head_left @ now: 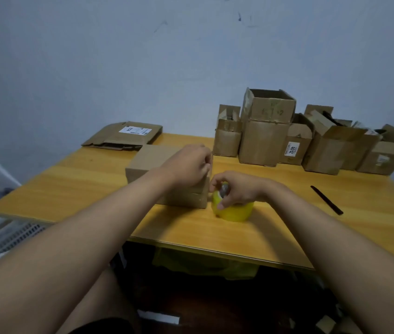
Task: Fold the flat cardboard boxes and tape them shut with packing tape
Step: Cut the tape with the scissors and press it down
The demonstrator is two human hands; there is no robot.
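A folded brown cardboard box point(150, 160) sits on the wooden table point(90, 189) in front of me. My left hand point(186, 165) rests on the box's right end, fingers curled at its edge. Just right of the box stands a yellow roll of packing tape point(237, 212) on the table. My right hand point(237, 188) grips the roll from above, thumb and fingers curled around its rim. Whether a strip of tape runs from the roll to the box is hidden by my hands.
Flat cardboard with a white label point(123, 136) lies at the table's back left. Several folded, open-topped boxes point(265, 131) stand along the back right by the wall. A thin black tool point(326, 200) lies on the right. Scraps lie on the floor below.
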